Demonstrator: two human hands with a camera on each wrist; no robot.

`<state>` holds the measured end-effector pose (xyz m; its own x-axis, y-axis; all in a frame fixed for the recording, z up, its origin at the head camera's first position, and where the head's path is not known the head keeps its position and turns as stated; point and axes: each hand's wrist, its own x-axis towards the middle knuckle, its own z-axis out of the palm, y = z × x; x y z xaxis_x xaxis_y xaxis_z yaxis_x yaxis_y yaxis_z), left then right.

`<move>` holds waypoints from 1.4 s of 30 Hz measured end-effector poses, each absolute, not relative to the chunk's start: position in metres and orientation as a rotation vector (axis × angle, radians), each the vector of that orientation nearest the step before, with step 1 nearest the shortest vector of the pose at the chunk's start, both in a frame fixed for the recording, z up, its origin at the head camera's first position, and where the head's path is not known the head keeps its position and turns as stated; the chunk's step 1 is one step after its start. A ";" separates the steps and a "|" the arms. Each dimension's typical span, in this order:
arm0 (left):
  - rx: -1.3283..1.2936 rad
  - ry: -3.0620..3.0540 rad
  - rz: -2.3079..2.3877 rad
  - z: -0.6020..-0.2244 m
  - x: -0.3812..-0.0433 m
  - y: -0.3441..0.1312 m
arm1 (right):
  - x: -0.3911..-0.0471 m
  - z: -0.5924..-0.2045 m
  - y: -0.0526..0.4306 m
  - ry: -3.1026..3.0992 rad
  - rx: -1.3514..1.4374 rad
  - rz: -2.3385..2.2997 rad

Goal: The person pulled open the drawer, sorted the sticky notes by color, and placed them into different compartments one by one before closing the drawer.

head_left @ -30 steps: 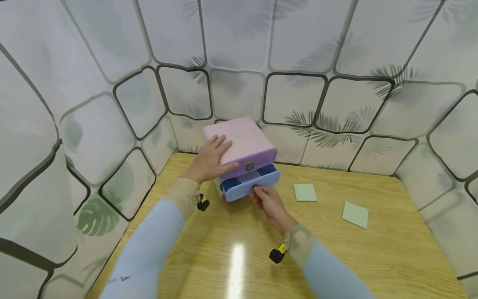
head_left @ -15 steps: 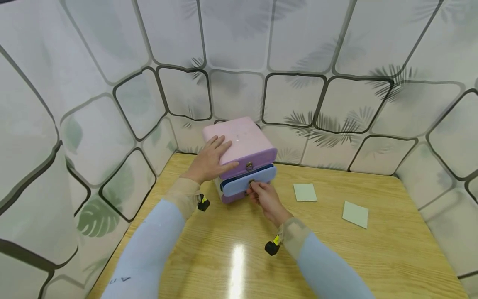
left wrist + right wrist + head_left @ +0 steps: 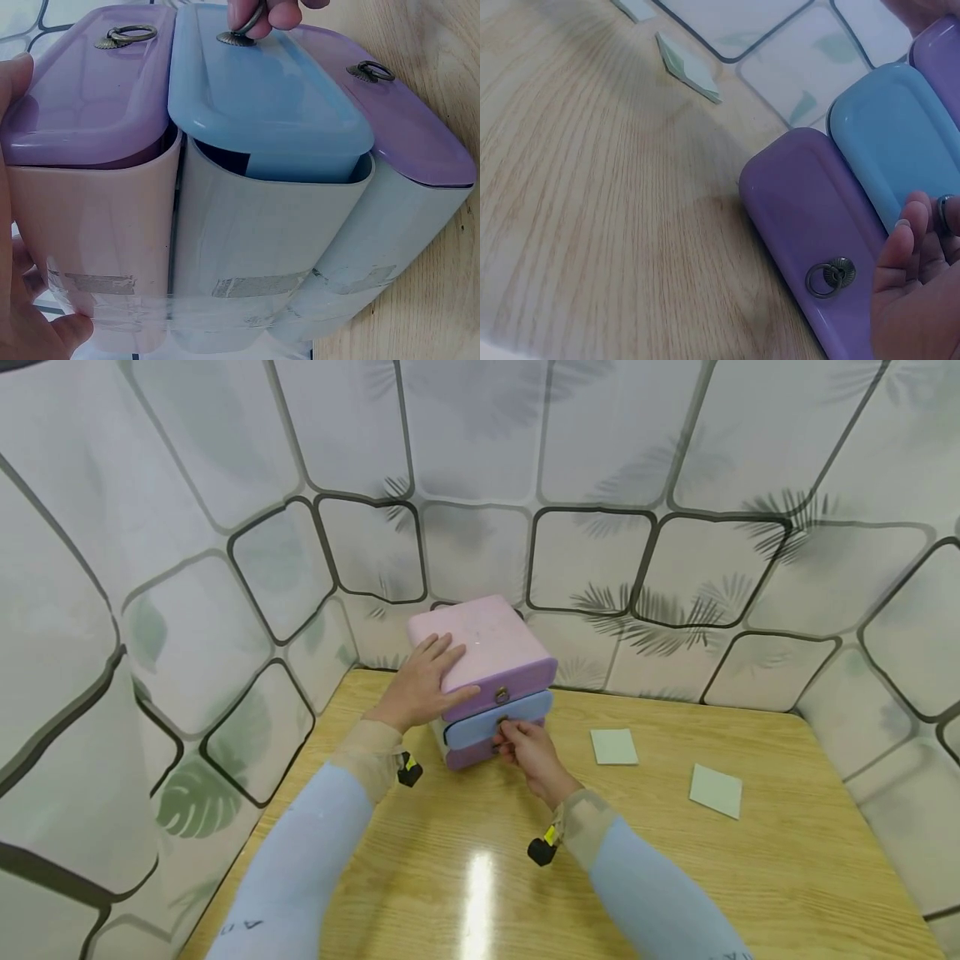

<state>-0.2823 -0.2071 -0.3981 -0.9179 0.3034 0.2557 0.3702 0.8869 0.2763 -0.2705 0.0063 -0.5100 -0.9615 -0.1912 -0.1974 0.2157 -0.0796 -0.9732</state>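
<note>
A small chest of three stacked drawers stands on the table, its pink top (image 3: 491,639) tilted in the head view. My left hand (image 3: 420,689) rests on that top with fingers spread, thumb near the front edge. The middle drawer has a blue front (image 3: 471,728); the fingers and thumb of my right hand (image 3: 536,762) pinch its metal ring pull (image 3: 237,39). A narrow gap shows behind the blue front in the left wrist view. The upper purple drawer (image 3: 82,97) and lower purple drawer (image 3: 802,187) sit against their housings, ring pulls hanging loose.
Two pale green paper squares lie to the right on the wooden table (image 3: 637,877): a nearer-to-chest square (image 3: 614,747) and a farther square (image 3: 715,791). Patterned curtain walls (image 3: 480,543) rise behind and at both sides.
My right hand has pushed the blue drawer inward, from well out with its inside showing to nearly level with the others. My left hand has stayed on the pink top.
</note>
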 end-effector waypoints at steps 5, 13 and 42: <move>-0.509 -2.849 -0.487 -0.399 -0.282 -0.207 | -0.271 -0.509 0.005 1.918 0.032 -2.120; -0.514 -2.838 -0.490 -0.401 -0.281 -0.208 | -0.274 -0.508 0.004 1.884 0.017 -2.121; -0.519 -2.789 -0.495 -0.404 -0.278 -0.208 | -0.273 -0.511 0.002 1.931 -0.005 -2.087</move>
<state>-0.2781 -0.2077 -0.4042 -0.9020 0.2983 0.3120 0.3875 0.8781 0.2808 -0.2728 0.0019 -0.5106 -0.9558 -0.2181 -0.1971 0.2135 -0.0539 -0.9755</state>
